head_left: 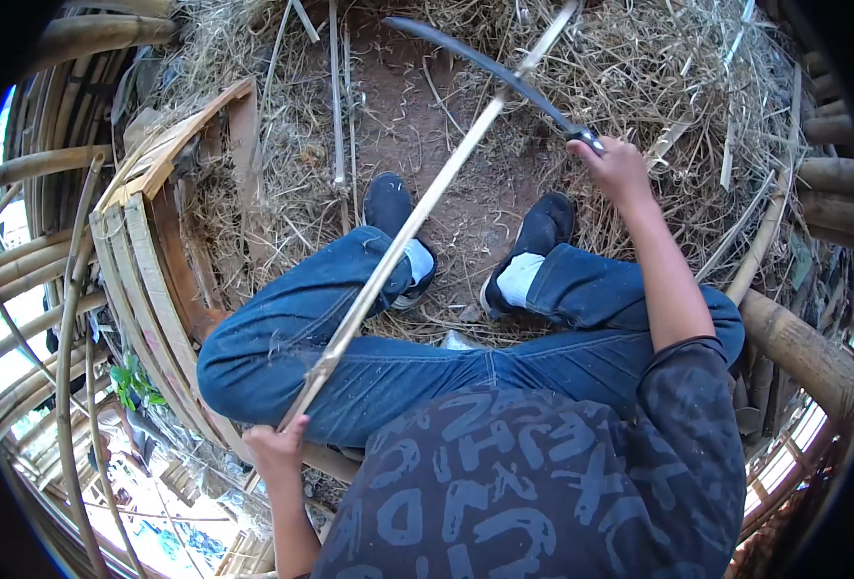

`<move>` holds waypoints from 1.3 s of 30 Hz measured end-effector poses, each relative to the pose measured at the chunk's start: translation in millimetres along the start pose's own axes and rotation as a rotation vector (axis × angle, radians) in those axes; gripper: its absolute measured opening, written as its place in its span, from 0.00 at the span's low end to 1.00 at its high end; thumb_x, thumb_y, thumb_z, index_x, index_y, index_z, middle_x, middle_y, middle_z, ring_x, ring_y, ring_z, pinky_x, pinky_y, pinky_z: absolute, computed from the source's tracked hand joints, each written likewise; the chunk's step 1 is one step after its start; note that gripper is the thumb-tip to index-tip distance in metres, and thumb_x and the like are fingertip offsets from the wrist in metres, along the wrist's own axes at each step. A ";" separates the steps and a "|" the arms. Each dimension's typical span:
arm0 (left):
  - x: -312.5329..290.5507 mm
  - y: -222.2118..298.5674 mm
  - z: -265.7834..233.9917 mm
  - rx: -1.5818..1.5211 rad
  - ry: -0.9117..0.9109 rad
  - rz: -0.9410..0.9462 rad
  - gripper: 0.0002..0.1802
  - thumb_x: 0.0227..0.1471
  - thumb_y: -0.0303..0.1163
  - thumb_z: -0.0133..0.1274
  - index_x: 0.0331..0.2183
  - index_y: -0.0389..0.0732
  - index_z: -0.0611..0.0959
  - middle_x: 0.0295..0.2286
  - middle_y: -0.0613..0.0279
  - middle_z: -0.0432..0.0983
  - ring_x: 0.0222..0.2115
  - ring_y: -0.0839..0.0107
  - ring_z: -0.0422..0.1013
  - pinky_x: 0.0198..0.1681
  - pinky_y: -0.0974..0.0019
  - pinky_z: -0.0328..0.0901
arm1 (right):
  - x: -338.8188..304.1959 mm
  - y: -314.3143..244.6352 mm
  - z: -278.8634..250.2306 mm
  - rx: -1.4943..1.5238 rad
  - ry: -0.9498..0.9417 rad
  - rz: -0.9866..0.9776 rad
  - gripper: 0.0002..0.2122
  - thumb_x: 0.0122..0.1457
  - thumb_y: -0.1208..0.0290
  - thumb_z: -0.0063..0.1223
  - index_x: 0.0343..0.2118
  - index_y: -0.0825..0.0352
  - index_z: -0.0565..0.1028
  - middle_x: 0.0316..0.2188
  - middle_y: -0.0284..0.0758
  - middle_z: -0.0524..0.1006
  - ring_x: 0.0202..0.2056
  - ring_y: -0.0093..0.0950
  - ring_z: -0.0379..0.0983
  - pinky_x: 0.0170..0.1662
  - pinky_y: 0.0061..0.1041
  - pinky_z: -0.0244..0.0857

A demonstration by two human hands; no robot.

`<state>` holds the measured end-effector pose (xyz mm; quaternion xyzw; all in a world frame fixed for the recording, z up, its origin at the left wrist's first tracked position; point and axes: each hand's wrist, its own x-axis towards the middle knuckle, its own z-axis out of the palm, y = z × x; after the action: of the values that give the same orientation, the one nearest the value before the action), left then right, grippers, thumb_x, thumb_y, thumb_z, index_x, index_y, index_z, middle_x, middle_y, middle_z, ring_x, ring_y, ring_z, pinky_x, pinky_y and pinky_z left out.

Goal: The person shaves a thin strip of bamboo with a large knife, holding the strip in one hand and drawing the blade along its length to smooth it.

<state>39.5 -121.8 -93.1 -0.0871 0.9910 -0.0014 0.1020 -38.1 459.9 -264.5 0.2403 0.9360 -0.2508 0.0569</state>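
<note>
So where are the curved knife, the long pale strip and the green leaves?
Curved knife [473, 54]: head view, on its blade.
Long pale strip [434, 193]: head view, mid-length.
Green leaves [134, 381]: head view, cluster's middle.

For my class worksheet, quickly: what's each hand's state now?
Left hand: closed, holding the strip.
Right hand: closed, holding the knife by its handle.

We find lettering [417, 516] on the dark shirt [543, 482] that the person wears: large capital letters in a paler grey-blue, with thick strokes like brushwork, spread across the cloth below us. We can make out several as single letters, set at differing tilts, but we cannot tell whether they join into words, since folds bend some of them and the lower edge of our view cuts others off.
</note>
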 end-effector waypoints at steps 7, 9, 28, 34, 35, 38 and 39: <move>-6.0 1.4 -13.6 0.078 0.105 0.187 0.46 0.26 0.66 0.67 0.07 0.30 0.65 0.10 0.41 0.62 0.15 0.42 0.61 0.22 0.47 0.57 | -14.1 -49.0 -13.0 -0.074 0.059 -0.156 0.29 0.52 0.36 0.51 0.22 0.66 0.76 0.17 0.43 0.77 0.22 0.42 0.77 0.25 0.39 0.69; -5.5 5.1 -15.5 0.093 0.068 0.282 0.42 0.31 0.60 0.68 0.07 0.30 0.66 0.10 0.42 0.63 0.15 0.44 0.62 0.22 0.46 0.56 | -16.3 -52.2 -11.6 -0.030 0.041 -0.211 0.29 0.52 0.37 0.52 0.22 0.66 0.76 0.17 0.44 0.77 0.22 0.43 0.77 0.26 0.39 0.70; -7.8 -37.9 2.5 0.224 -0.048 0.393 0.38 0.49 0.57 0.54 0.10 0.30 0.70 0.13 0.37 0.66 0.18 0.38 0.65 0.24 0.44 0.58 | -34.5 -20.1 -9.0 -0.109 0.046 -0.341 0.29 0.51 0.35 0.52 0.20 0.65 0.74 0.15 0.40 0.75 0.20 0.39 0.77 0.26 0.37 0.70; -4.7 -35.5 6.6 0.161 -0.068 0.386 0.38 0.49 0.58 0.54 0.10 0.31 0.70 0.14 0.38 0.65 0.18 0.38 0.64 0.24 0.43 0.57 | -44.2 -31.6 -8.8 -0.098 0.057 -0.273 0.28 0.50 0.36 0.54 0.19 0.64 0.74 0.14 0.40 0.75 0.18 0.36 0.76 0.24 0.35 0.71; -5.0 -41.0 8.4 0.157 -0.070 0.382 0.38 0.49 0.58 0.53 0.10 0.31 0.69 0.14 0.38 0.65 0.19 0.38 0.64 0.25 0.43 0.57 | -39.9 -24.9 -11.6 -0.132 0.073 -0.328 0.28 0.50 0.36 0.54 0.19 0.63 0.75 0.14 0.39 0.75 0.19 0.35 0.76 0.23 0.34 0.71; -6.5 -38.1 7.1 0.162 -0.125 0.330 0.39 0.49 0.60 0.52 0.11 0.31 0.69 0.15 0.38 0.66 0.21 0.38 0.64 0.27 0.44 0.57 | -0.9 15.7 -46.3 -0.306 0.017 -0.138 0.29 0.53 0.35 0.50 0.21 0.64 0.76 0.14 0.37 0.75 0.17 0.29 0.76 0.21 0.26 0.70; -7.8 -35.1 5.8 0.182 -0.094 0.341 0.39 0.49 0.60 0.52 0.11 0.31 0.69 0.15 0.38 0.66 0.21 0.38 0.64 0.27 0.43 0.57 | -7.3 16.4 -41.1 -0.293 -0.037 -0.118 0.29 0.53 0.36 0.50 0.21 0.65 0.77 0.14 0.37 0.76 0.17 0.29 0.75 0.21 0.26 0.70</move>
<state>54.2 -155.0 -96.4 0.0917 0.9813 -0.0694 0.1542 -23.2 489.7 -234.4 0.1693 0.9739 -0.1189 0.0938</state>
